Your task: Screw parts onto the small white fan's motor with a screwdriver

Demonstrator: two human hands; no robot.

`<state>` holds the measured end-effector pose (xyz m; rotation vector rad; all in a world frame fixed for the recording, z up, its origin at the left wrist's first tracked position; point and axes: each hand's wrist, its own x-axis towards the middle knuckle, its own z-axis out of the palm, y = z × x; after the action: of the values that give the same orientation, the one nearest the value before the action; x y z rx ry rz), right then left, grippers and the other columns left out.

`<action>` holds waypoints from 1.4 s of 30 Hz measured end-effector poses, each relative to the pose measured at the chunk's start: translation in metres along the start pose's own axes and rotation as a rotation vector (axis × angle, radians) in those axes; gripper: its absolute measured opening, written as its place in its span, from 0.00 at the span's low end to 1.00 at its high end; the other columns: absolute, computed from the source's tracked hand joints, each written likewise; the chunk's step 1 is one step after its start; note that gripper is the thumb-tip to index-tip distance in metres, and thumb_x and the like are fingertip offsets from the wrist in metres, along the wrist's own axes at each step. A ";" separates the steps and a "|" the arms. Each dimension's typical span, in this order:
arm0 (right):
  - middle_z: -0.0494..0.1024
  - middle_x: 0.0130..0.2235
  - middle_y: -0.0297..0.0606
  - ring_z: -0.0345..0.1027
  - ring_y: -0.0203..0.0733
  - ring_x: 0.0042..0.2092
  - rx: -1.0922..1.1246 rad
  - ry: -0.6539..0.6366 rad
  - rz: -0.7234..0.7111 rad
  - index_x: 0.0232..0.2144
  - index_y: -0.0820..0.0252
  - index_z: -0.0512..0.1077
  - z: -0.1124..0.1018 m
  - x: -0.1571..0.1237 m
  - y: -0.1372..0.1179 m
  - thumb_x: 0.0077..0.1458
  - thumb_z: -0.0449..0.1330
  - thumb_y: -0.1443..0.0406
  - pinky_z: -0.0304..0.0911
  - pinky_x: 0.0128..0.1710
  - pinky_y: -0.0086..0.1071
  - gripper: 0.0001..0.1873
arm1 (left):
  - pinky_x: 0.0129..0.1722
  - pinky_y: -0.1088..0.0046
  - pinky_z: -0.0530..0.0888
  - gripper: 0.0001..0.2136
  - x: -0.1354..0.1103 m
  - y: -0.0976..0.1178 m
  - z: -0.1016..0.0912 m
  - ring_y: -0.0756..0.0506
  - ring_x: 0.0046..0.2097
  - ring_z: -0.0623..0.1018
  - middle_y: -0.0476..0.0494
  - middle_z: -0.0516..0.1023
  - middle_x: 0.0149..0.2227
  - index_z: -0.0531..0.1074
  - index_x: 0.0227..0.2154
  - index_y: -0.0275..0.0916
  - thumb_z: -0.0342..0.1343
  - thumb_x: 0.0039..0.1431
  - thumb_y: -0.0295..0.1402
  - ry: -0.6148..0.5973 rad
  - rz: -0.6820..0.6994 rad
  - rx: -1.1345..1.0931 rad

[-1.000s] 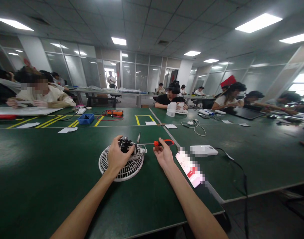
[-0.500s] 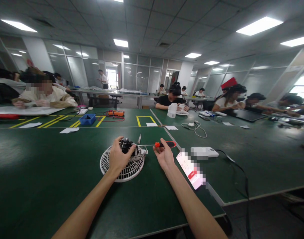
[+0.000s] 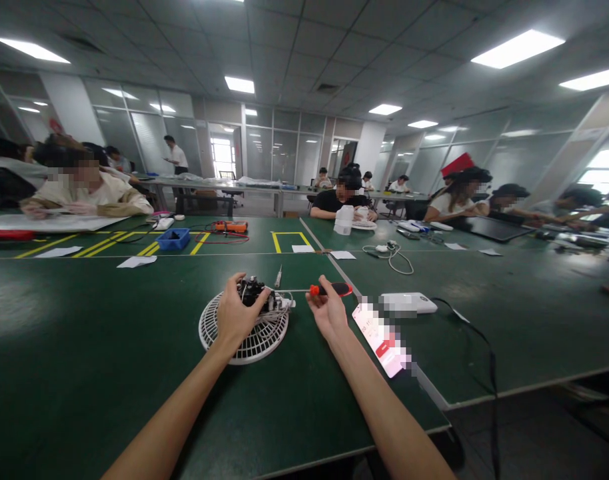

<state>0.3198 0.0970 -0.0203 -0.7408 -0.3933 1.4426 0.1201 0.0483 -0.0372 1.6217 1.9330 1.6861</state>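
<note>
My left hand (image 3: 236,312) is closed around a black fan motor (image 3: 253,292), thumb on its right side and fingers on its left. Beneath the motor lies a round white fan grille (image 3: 257,345), flat on the green table. Wires and a small white part (image 3: 284,304) sit on the motor's right side. My right hand (image 3: 328,312) grips the red-and-black handle of a screwdriver (image 3: 338,289). Its shaft points left and reaches the motor's right side; the exact spot its tip touches is too small to tell. A second, small screwdriver (image 3: 278,276) lies just behind the motor.
Right of my right arm lie a lit phone (image 3: 379,341) and a white power bank (image 3: 408,303) with a black cable. Farther back are a blue bin (image 3: 173,240), an orange multimeter (image 3: 230,227) and a coiled white cord (image 3: 400,259). People sit across the table.
Both hands, the motor and the screwdriver hold nearly the same place; the whole view has shifted slightly. In the background, a standing person has moved to the left.
</note>
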 end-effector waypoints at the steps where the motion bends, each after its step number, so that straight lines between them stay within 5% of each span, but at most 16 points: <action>1: 0.77 0.24 0.28 0.73 0.33 0.25 -0.017 0.010 0.006 0.30 0.56 0.72 0.000 0.000 0.001 0.48 0.76 0.65 0.73 0.26 0.25 0.15 | 0.59 0.49 0.72 0.32 0.000 -0.001 0.000 0.33 0.58 0.77 0.35 0.77 0.55 0.67 0.57 0.42 0.64 0.53 0.53 0.000 0.003 -0.002; 12: 0.83 0.30 0.34 0.80 0.36 0.32 0.053 -0.026 -0.020 0.29 0.58 0.72 0.000 0.000 -0.003 0.44 0.73 0.77 0.78 0.38 0.28 0.16 | 0.58 0.50 0.73 0.31 0.000 -0.001 0.000 0.33 0.56 0.78 0.35 0.77 0.55 0.67 0.56 0.42 0.63 0.55 0.53 0.012 0.009 0.004; 17: 0.83 0.31 0.35 0.80 0.38 0.34 0.061 -0.023 0.015 0.29 0.57 0.72 0.002 -0.002 -0.004 0.48 0.72 0.72 0.78 0.38 0.29 0.12 | 0.58 0.50 0.73 0.31 0.001 -0.001 0.000 0.33 0.56 0.78 0.35 0.77 0.54 0.67 0.56 0.42 0.63 0.54 0.53 0.019 0.015 0.014; 24: 0.79 0.25 0.32 0.73 0.34 0.25 -0.002 0.067 0.008 0.32 0.57 0.73 0.004 -0.005 -0.002 0.52 0.69 0.71 0.73 0.27 0.26 0.09 | 0.58 0.50 0.74 0.32 -0.001 -0.002 0.001 0.33 0.56 0.78 0.35 0.77 0.54 0.66 0.57 0.41 0.65 0.53 0.50 0.010 0.048 0.027; 29: 0.80 0.26 0.31 0.76 0.34 0.30 0.047 0.055 0.026 0.26 0.57 0.69 0.005 -0.008 -0.005 0.48 0.65 0.78 0.76 0.34 0.26 0.13 | 0.57 0.51 0.74 0.33 -0.001 -0.002 0.000 0.33 0.56 0.78 0.35 0.76 0.55 0.65 0.58 0.42 0.66 0.51 0.46 0.008 0.061 0.059; 36: 0.76 0.23 0.27 0.70 0.32 0.24 -0.009 0.127 0.038 0.29 0.55 0.68 0.003 -0.007 0.001 0.54 0.69 0.66 0.71 0.27 0.25 0.12 | 0.57 0.52 0.74 0.33 -0.001 -0.002 0.000 0.33 0.56 0.78 0.35 0.76 0.55 0.65 0.58 0.42 0.66 0.51 0.46 0.006 0.070 0.055; 42: 0.77 0.24 0.30 0.74 0.33 0.27 0.020 0.080 0.039 0.30 0.57 0.69 0.003 -0.008 0.000 0.53 0.69 0.70 0.72 0.30 0.25 0.11 | 0.58 0.51 0.73 0.34 0.000 -0.003 0.001 0.34 0.56 0.77 0.36 0.76 0.56 0.65 0.57 0.42 0.67 0.51 0.50 0.001 0.026 0.032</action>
<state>0.3171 0.0903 -0.0168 -0.7908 -0.3042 1.4468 0.1189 0.0490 -0.0394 1.6645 1.9570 1.6743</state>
